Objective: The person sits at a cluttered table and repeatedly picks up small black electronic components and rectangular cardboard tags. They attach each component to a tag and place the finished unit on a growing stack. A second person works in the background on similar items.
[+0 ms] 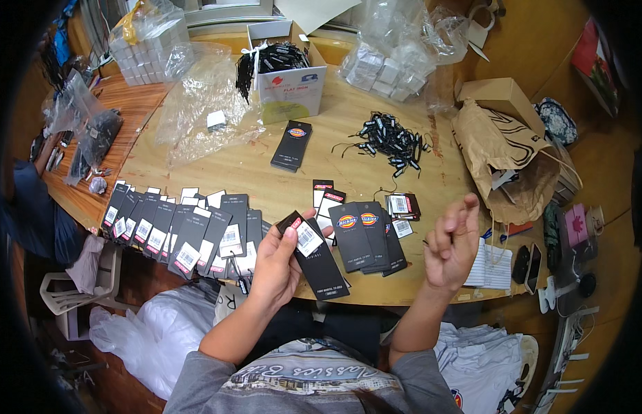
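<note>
My left hand (276, 265) is closed on a long black hang tag (326, 276), with a smaller tag bearing a white barcode sticker (308, 238) lying over its upper part. To the right, my right hand (450, 247) is raised above the table edge with its fingers curled. A small dark tip shows beside those fingers, but what they hold is too small to make out. Between my hands lies a fanned stack of black hang tags (357, 241). Small barcode tags (401, 204) sit beyond the right hand, and others (328, 200) beyond the left.
Overlapping stickered black tags (155, 228) line the table's left front edge. Black string fasteners (393, 141) are heaped at the far right, and more fill a white box (291, 93). Another tag stack (291, 146) lies mid-table. A brown paper bag (504, 155) stands at right.
</note>
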A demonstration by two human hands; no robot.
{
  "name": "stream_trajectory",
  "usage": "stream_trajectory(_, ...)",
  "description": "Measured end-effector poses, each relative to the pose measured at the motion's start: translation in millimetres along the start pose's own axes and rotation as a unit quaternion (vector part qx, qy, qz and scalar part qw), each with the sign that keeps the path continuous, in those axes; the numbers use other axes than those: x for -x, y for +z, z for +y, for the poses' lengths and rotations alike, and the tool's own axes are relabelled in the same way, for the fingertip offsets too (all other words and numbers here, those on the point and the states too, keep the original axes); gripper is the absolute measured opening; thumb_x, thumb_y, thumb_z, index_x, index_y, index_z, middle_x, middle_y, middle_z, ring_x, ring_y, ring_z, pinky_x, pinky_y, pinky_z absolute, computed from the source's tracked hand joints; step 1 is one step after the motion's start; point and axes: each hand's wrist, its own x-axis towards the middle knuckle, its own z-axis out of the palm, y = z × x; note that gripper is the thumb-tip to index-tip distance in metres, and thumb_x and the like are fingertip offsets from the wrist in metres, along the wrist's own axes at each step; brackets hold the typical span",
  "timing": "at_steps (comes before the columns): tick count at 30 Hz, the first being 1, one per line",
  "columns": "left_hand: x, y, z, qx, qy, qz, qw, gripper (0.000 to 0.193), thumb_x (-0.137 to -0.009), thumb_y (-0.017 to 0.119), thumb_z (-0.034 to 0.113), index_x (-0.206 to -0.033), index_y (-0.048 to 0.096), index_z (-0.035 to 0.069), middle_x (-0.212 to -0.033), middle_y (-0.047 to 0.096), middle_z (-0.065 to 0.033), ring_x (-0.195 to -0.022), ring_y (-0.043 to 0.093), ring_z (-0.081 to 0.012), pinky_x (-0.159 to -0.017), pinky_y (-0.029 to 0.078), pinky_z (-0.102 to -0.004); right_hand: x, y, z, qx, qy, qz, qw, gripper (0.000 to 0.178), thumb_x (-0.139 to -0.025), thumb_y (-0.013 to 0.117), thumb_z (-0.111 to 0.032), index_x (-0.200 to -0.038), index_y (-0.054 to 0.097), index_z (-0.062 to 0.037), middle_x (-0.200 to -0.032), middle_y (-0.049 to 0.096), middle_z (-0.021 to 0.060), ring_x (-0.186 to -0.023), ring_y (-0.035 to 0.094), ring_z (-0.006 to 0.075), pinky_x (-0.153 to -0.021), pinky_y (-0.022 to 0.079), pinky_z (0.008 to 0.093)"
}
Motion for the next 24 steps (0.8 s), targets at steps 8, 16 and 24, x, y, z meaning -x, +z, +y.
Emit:
stream_trajectory(8,-4,18,0,-0.036,-0.002,-0.010,0.999,0.023,-0.082,0.046,0.011,-0.100,0.035,0.001,-0.090,0.054,-0.0211,-0.073,0.059,-0.0265,-0.064,0.051,-0.0334,15,16,31,0.432,0.017,-0.023,0.901,0.005,-0.071,0.057,0.005,-0.076,0.056,0.0033,-0.069,0.060,0.0076,-0.062,0.056,0.0092,-0.058,0.044,0.0193)
stream_trajectory(16,-5,17,-8,-0.133,0.122,-0.012,0.984,0.030,-0.076,0.054,-0.001,-0.102,0.039,0.000,-0.087,0.056,-0.0099,-0.077,0.055,-0.0113,-0.068,0.046,-0.0219,23,23,59,0.467,0.023,-0.075,0.881,0.012,-0.073,0.051,0.009,-0.083,0.057,0.0055,-0.076,0.061,0.0107,-0.056,0.050,0.0077,-0.052,0.041,0.0172)
stream_trajectory(24,2,14,-7,-0.252,0.198,0.010,0.947,0.030,-0.072,0.059,-0.002,-0.099,0.047,-0.003,-0.084,0.057,-0.0073,-0.075,0.053,-0.0082,-0.068,0.043,-0.0191,21,19,59,0.481,-0.086,-0.068,0.870,0.009,-0.065,0.062,0.007,-0.072,0.059,0.0028,-0.073,0.056,0.0054,-0.062,0.051,0.0062,-0.049,0.039,0.0163)
